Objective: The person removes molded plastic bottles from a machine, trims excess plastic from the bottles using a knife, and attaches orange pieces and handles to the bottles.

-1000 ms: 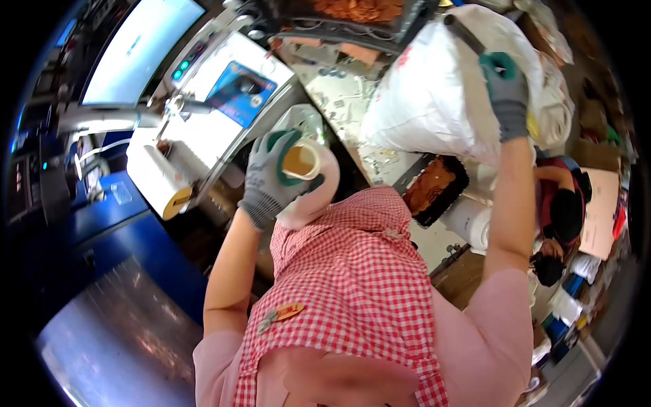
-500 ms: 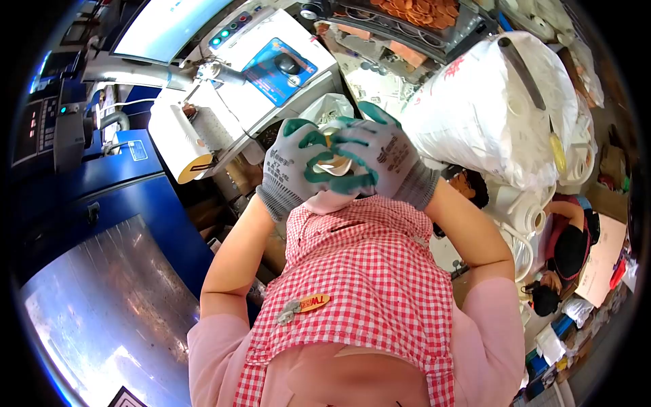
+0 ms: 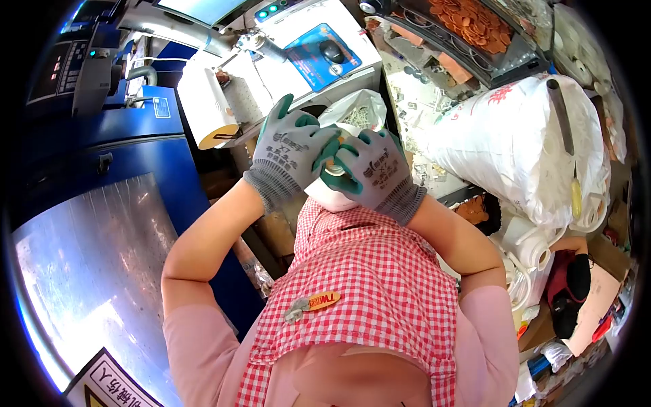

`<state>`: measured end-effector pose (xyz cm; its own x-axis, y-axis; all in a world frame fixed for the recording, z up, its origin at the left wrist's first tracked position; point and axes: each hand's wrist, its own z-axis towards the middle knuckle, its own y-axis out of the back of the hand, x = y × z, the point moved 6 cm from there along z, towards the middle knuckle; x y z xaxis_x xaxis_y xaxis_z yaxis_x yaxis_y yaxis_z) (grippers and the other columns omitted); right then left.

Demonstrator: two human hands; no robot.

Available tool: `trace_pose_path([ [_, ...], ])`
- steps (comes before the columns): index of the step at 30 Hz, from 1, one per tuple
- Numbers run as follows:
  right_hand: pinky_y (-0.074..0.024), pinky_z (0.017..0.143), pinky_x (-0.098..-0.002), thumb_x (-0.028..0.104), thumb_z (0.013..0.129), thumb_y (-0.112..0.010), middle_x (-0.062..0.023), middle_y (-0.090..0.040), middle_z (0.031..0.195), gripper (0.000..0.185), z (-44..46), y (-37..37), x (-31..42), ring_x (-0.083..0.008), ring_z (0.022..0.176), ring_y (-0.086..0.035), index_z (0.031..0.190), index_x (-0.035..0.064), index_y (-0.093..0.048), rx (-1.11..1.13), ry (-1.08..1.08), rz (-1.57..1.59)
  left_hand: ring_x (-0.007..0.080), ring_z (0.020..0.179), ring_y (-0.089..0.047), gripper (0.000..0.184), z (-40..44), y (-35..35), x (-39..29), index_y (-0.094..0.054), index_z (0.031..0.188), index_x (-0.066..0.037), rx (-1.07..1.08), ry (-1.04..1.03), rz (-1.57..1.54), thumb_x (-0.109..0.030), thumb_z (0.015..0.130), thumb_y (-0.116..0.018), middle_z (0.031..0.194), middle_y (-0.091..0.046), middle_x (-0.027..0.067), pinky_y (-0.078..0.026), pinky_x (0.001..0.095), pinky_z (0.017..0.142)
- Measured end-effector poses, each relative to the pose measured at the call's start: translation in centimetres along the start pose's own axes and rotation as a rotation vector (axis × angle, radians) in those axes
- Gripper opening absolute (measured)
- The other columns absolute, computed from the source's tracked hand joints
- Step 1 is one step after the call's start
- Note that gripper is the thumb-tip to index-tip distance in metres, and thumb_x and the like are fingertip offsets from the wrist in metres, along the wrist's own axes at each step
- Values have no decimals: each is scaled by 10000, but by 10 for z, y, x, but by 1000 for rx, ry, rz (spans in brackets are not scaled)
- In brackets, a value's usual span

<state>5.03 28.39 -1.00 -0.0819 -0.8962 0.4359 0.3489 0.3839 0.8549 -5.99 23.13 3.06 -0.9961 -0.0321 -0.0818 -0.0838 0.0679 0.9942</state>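
Both hands wear grey gloves with green fingers and meet in front of the checked apron. My left hand has its fingers curled, with the thumb side raised, at something small between the hands. My right hand is closed beside it, fingertips bent inward. What the fingertips grip is mostly hidden; a bit of pale, ring-like material shows there. Just below the hands sits a white rounded container, largely covered by them. Behind them lies a clear plastic bag with pale bits inside.
A white machine top carries a blue mat with a black mouse. To the right stand a large white sack, a metal tool and a tray of orange pieces. A co-worker is at the far right. Blue cabinets fill the left.
The right hand came from the white sack to meet the left hand. Both are now closed more tightly together. The camera view has shifted, so the surroundings appear lower and farther right.
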Motion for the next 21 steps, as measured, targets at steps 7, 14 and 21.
trace_pose_path([
  [7, -453, 884, -430, 383, 778, -711, -65, -628, 1022, 314, 9, -1, 23, -236, 972, -599, 947, 123, -664, 92, 80, -75, 203, 1214, -470, 365, 18, 10, 6, -707, 1094, -233, 454, 17, 338, -218, 735, -765, 1240, -531, 15, -440, 406, 1036],
  [14, -465, 873, -428, 419, 783, -714, -67, -622, 1018, 349, 13, -12, 28, -233, 969, -598, 931, 108, -654, 132, 137, 14, 230, 1110, -573, 356, 1, -20, 31, -707, 1084, -168, 527, 12, -121, -217, 735, -763, 1183, -558, 48, -497, 352, 971],
  [21, -482, 841, -414, 409, 780, -710, -66, -612, 1025, 344, 16, -14, 37, -242, 946, -591, 948, 114, -656, 105, 116, 82, 173, 972, -648, 267, -17, -10, 30, -668, 1002, -160, 404, 187, 13, -250, 764, -748, 1014, -615, -2, -537, 328, 850],
])
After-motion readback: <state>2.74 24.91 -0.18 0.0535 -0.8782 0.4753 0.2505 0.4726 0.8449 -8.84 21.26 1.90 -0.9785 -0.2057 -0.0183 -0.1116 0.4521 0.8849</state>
